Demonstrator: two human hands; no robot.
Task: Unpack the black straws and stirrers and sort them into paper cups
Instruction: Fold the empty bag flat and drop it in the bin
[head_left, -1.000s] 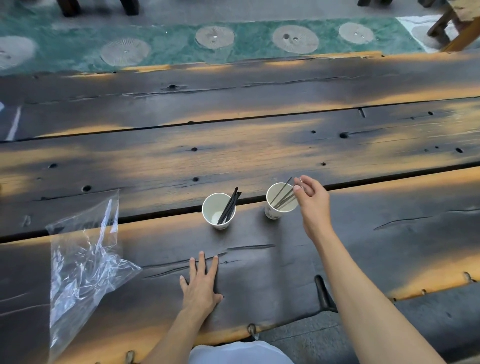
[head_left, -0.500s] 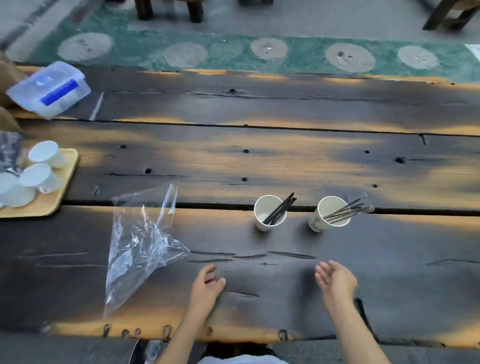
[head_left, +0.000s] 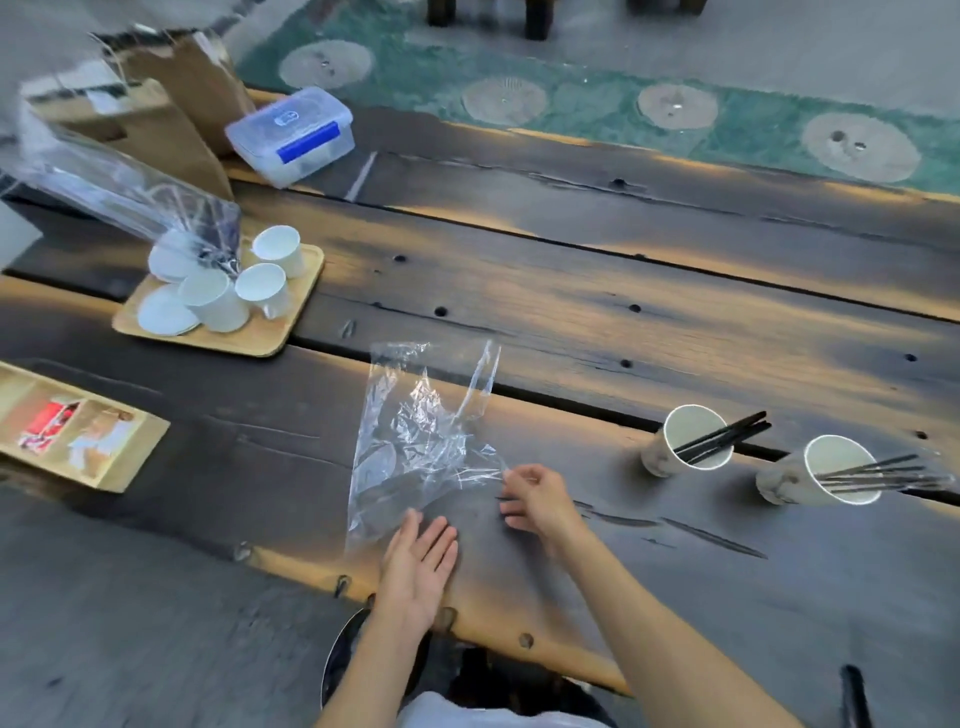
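Two paper cups stand right of centre on the dark plank table (head_left: 597, 291). The nearer-left cup (head_left: 680, 441) holds thick black straws (head_left: 724, 438) leaning out over its right rim. The right cup (head_left: 826, 473), just beside it, holds thinner black stirrers (head_left: 883, 475) fanned out to the right. Both cups tilt slightly in the wide-angle view.

Clear plastic bag (head_left: 421, 441) lies crumpled and flat on the table, left of the cups and well apart from them. No straws visible inside it.

Right hand (head_left: 537, 499): fingers curled together, fingertips pinched at the bag's right edge; contact with the film appears made, though motion blur leaves it uncertain. Left hand (head_left: 418, 564): palm flat, fingers extended and close together, resting at the bag's lower corner near the table's front edge; holds nothing.

Further left: wooden tray (head_left: 291, 322) carrying several white cups (head_left: 260, 288), some on their sides, with a second clear bag (head_left: 119, 192) draped over them. A compartmented wooden box (head_left: 130, 457) at the left edge. Behind: a lidded plastic container (head_left: 293, 135) with blue clasp and brown paper bags (head_left: 171, 98).
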